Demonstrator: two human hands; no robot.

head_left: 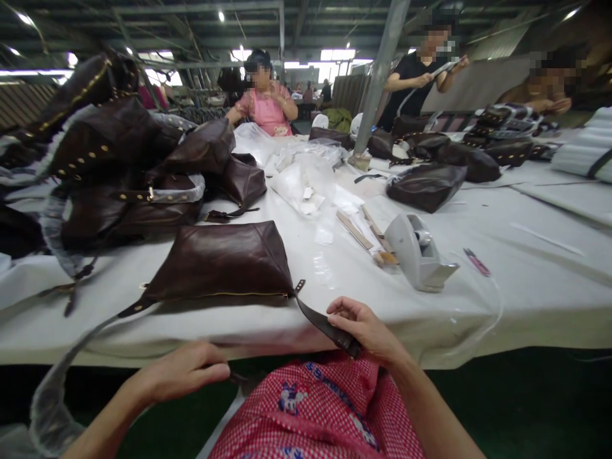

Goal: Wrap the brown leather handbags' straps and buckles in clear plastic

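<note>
A dark brown leather bag lies on the table right in front of me, its brass zipper along the near edge. From its right end runs a short strap with a buckle; my right hand is closed on this strap near the buckle. A long strap wrapped in clear plastic loops down from the bag's left end and passes behind my left forearm. My left hand is closed below the table edge, and a narrow dark strap end shows at its fingertips. My fingers hide the rest.
Brown bags are piled at left. Plastic wrapping lies mid-table, near a grey tape dispenser and pink thread snips. A metal post rises beyond. Across the table are a person in a pink apron and other people.
</note>
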